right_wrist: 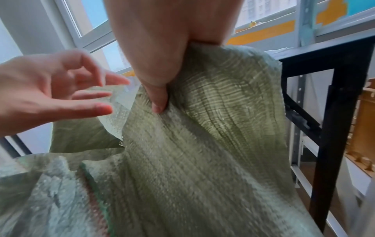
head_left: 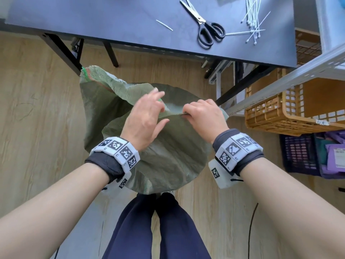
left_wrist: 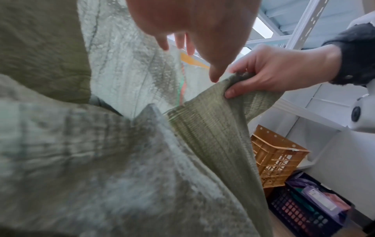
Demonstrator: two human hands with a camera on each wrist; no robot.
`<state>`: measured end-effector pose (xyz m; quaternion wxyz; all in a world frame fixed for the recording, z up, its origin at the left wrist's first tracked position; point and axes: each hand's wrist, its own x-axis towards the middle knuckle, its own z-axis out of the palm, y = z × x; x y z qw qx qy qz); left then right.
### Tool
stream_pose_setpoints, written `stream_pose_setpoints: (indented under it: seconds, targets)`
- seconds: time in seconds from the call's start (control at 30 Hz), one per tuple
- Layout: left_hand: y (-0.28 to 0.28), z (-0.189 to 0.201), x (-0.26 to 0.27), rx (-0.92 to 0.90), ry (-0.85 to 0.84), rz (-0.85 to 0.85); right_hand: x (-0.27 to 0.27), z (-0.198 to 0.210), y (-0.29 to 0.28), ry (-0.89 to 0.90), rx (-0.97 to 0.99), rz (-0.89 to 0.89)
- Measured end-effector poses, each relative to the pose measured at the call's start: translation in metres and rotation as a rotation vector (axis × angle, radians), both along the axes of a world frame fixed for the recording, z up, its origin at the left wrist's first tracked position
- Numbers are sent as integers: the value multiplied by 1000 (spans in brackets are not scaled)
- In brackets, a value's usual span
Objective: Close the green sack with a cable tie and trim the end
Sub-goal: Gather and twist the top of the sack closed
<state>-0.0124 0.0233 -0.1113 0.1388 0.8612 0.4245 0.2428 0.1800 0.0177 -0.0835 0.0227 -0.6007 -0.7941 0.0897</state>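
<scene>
The green woven sack [head_left: 164,156] stands on the floor in front of my legs, its mouth loose and open. My right hand [head_left: 202,116] grips a gathered fold of the sack's rim [left_wrist: 239,83], thumb pressed into the cloth [right_wrist: 160,102]. My left hand [head_left: 147,116] hovers just left of that fold with fingers spread and holds nothing [right_wrist: 61,89]. On the dark table [head_left: 112,19] lie black-handled scissors [head_left: 205,25], a bunch of white cable ties [head_left: 252,17] and one short cut-off piece [head_left: 164,25].
The table's black legs [head_left: 61,51] stand just behind the sack. A metal shelf rail [head_left: 280,85] crosses at right, with an orange crate [head_left: 291,109] and a dark purple crate [head_left: 300,154] beneath it. Wooden floor lies to the left.
</scene>
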Motion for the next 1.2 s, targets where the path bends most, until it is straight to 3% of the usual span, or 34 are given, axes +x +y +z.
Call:
stream_pose_setpoints:
  seconds: [0.07, 0.17, 0.37, 0.47, 0.53, 0.67, 0.77, 0.9, 1.03, 1.1, 1.2]
  targets:
    - [2, -1, -10, 50, 67, 65, 5, 1, 1, -6, -47, -48]
    - [0, -5, -20, -21, 177, 127, 12, 0, 2, -1, -66, -95]
    - [-5, -18, -22, -612, 520, 192, 14, 0, 0, 35, -72, -145]
    - [-5, -19, -20, -808, 401, 338, 16, 2, -1, 21, -62, -143]
    - [-5, -19, -21, -738, 335, 352, 18, 0, -1, 11, -50, -125]
    - [-13, -8, -20, -398, 157, 223, 17, -2, 0, -30, -49, -76]
    - [-18, 0, -21, -176, 184, 86, 11, 2, 1, -57, 48, -45]
    - [-17, 8, -25, -70, 238, 1, -1, 10, 7, -148, 15, 75]
    - [-14, 17, -25, -81, 210, -63, -12, 15, 12, -200, -98, 135]
    - [-15, 20, -23, -194, 155, -82, -14, 12, 14, -200, -101, 105]
    - [-17, 22, -21, -483, 48, 33, -17, 8, 11, -226, -67, 76]
